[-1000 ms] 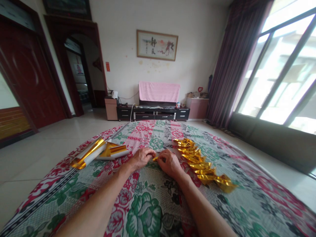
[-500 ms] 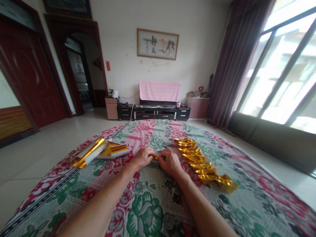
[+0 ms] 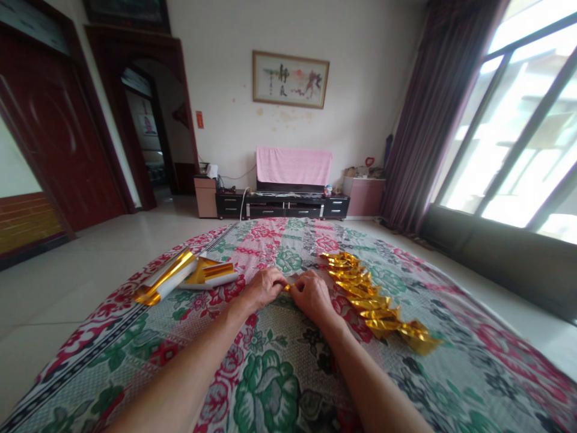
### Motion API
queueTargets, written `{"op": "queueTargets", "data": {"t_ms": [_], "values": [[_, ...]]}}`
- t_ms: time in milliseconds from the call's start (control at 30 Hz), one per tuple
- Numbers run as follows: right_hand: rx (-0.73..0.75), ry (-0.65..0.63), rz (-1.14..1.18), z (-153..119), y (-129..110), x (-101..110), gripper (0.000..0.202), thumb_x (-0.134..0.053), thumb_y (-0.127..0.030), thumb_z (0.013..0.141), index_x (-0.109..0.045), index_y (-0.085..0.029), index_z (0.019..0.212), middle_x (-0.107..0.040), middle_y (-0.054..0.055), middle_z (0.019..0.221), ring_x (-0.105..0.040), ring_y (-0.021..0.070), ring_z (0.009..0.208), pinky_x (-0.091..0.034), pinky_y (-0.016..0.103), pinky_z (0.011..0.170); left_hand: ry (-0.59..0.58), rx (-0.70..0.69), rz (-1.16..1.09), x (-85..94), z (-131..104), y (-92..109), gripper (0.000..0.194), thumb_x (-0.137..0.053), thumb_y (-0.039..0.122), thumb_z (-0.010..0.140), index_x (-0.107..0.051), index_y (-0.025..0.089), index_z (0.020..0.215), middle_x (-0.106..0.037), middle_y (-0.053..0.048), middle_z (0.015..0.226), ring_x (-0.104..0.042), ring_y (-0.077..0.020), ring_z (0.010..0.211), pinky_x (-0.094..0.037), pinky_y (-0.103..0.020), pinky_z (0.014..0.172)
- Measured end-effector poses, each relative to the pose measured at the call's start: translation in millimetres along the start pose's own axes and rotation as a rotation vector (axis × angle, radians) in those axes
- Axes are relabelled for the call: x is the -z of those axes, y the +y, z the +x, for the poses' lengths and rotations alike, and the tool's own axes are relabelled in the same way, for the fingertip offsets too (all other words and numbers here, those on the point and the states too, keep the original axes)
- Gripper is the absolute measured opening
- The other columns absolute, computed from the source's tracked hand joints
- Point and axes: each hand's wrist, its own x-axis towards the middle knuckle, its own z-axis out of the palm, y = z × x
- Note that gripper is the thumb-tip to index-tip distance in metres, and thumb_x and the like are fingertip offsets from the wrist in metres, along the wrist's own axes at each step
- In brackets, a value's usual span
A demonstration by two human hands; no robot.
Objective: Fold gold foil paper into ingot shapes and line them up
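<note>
Close together over the flowered tablecloth [image 3: 265, 385], both my hands pinch one small piece of gold foil paper [image 3: 287, 288]. My left hand [image 3: 267, 286] is closed on its left end, and my right hand [image 3: 312, 294] on its right end. Most of the piece is hidden behind my fingers. On the right, a row of several folded gold foil ingots [image 3: 376, 305] runs slantwise towards me. Curled sheets of gold foil paper with white backs [image 3: 169, 278] lie to the left of my left hand, with another curled gold sheet [image 3: 216, 273] beside them.
Beyond the table's far edge stands a black TV cabinet [image 3: 265, 209] with a pink cloth [image 3: 293, 165] over the screen. A dark red door [image 3: 58, 126] is at the left. A purple curtain [image 3: 415, 120] hangs by the window at the right.
The view has shifted very slightly. A little more gold shows between my fingertips; both hands keep their pinch in nearly the same place.
</note>
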Motion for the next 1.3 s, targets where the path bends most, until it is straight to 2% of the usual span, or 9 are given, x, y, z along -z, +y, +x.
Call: {"op": "queueTargets", "data": {"t_ms": [167, 633, 833, 1167, 1300], "values": [[0.008, -0.009, 0.014, -0.8, 0.6, 1.5, 0.015, -0.056, -0.015, 0.069, -0.060, -0.016, 0.055, -0.060, 0.004, 0.067, -0.055, 0.0126, 0.068, -0.037, 0.020, 0.063, 0.028, 0.033, -0.009, 1.5, -1.0, 4.1, 0.025, -0.052, 0.008, 0.068, -0.067, 0.019, 0.085, -0.065, -0.001, 0.082, -0.058, -0.0130, 0.077, -0.045, -0.023, 0.074], [-0.002, -0.005, -0.002, -0.4, 0.5, -0.4, 0.015, -0.055, -0.014, 0.070, -0.057, -0.016, 0.055, -0.057, 0.004, 0.067, -0.054, 0.0124, 0.066, -0.037, 0.021, 0.061, -0.017, -0.024, -0.034, -3.1, 0.4, -7.9, 0.023, -0.049, 0.011, 0.073, -0.070, 0.020, 0.077, -0.065, -0.003, 0.081, -0.058, -0.0132, 0.078, -0.046, -0.024, 0.075], [0.003, 0.001, -0.001, -1.0, 2.4, -1.6, 0.013, -0.055, -0.014, 0.070, -0.057, -0.016, 0.056, -0.057, 0.004, 0.069, -0.054, 0.0119, 0.065, -0.037, 0.021, 0.061, -0.017, -0.037, -0.039, -0.9, -0.6, -5.7, 0.024, -0.048, 0.011, 0.074, -0.071, 0.019, 0.079, -0.065, -0.003, 0.082, -0.058, -0.0135, 0.079, -0.046, -0.025, 0.075], [0.010, 0.012, -0.025, -0.7, 1.6, -1.7, 0.013, -0.056, -0.014, 0.070, -0.058, -0.016, 0.057, -0.057, 0.003, 0.068, -0.052, 0.0112, 0.061, -0.035, 0.021, 0.057, -0.010, -0.037, -0.062, -2.8, -1.1, -13.4, 0.040, -0.040, 0.001, 0.064, -0.072, 0.019, 0.082, -0.066, -0.004, 0.086, -0.059, -0.0136, 0.082, -0.048, -0.027, 0.079], [-0.002, 0.007, -0.019, -1.2, 0.6, -0.8, 0.014, -0.056, -0.014, 0.070, -0.058, -0.016, 0.057, -0.058, 0.004, 0.069, -0.052, 0.0111, 0.060, -0.035, 0.021, 0.057, -0.002, -0.023, -0.036, -0.2, -0.7, -6.4, 0.035, -0.042, 0.003, 0.066, -0.072, 0.018, 0.077, -0.067, -0.004, 0.084, -0.059, -0.0138, 0.081, -0.048, -0.027, 0.079]]}}
